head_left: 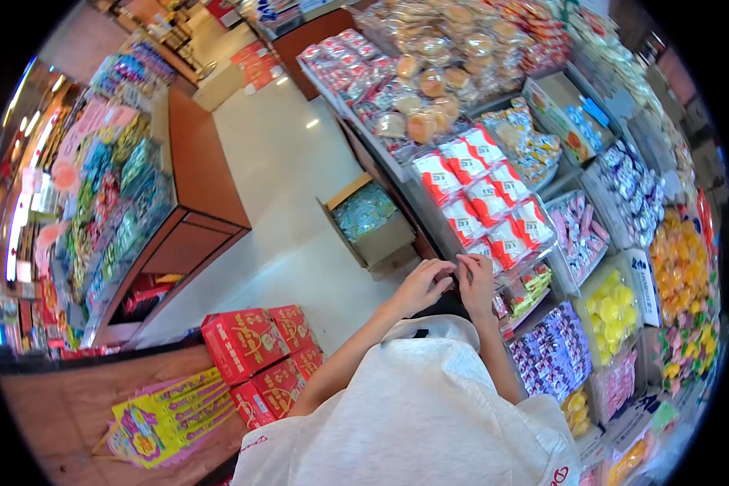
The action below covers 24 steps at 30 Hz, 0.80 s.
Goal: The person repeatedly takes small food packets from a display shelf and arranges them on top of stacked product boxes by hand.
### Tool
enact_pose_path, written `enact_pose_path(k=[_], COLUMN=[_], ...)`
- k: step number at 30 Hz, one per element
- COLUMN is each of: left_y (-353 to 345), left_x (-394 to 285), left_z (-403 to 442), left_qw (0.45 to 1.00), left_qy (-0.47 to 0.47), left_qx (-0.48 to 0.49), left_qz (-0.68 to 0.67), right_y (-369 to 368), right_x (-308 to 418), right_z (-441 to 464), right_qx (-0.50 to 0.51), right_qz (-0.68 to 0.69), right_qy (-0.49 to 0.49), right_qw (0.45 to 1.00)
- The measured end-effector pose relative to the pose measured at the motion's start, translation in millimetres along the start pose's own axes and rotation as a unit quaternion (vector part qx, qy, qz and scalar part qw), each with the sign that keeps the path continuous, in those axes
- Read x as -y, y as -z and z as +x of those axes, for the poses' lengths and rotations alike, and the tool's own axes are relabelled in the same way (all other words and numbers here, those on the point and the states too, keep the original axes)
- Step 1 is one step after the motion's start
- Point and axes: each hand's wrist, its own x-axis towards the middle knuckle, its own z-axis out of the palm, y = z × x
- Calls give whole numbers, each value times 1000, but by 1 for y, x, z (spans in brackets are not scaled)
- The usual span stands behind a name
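My left hand and my right hand are close together in front of my body, at the near edge of the candy display. The fingers of both hands curl inward with the tips almost meeting. Whatever they pinch, if anything, is too small to make out. Just beyond my right hand is a clear bin of white-and-red packets stacked in rows. Yellow-green wrapped sweets lie in a bin to the right of that hand.
An open cardboard box of blue-green packets stands on the floor beside the display. Red cartons are stacked at lower left, near a yellow hanging banner. Another candy counter is across the aisle. Bagged round cakes lie farther up.
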Motion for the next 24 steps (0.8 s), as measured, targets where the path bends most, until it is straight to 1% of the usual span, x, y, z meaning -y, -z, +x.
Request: enact_pose_path(k=[2, 6, 9, 10, 13, 16, 19, 22, 24], left_y=[-13, -35, -49, -52, -63, -73, -80, -81, -82], left_x=[-1, 3, 6, 8, 20, 30, 32, 32, 32], left_z=[17, 41, 52, 57, 65, 69, 72, 76, 76], left_qw=[999, 992, 981, 984, 974, 964, 955, 949, 944], left_qy=[-28, -92, -111, -105, -91, -73, -58, -25, -13], left_qx=[18, -2, -26, -12, -3, -13, -17, 10, 17], left_qz=[25, 83, 156, 146, 206, 256, 290, 315, 330], right_y=[8, 20, 24, 21, 20, 18, 16, 17, 13], right_x=[-15, -47, -60, -63, -72, -73, -76, -74, -79], right_z=[-1, -7, -6, -4, 4, 17, 21, 22, 21], right_qx=[-1, -1, 58, 97, 122, 221, 235, 235, 211], right_qz=[-31, -62, -146, -193, -223, -271, -261, -270, -303], right_qy=[-46, -95, -73, -74, -88, -142, -172, -166, -143], right_qw=[998, 994, 985, 974, 963, 926, 920, 919, 918])
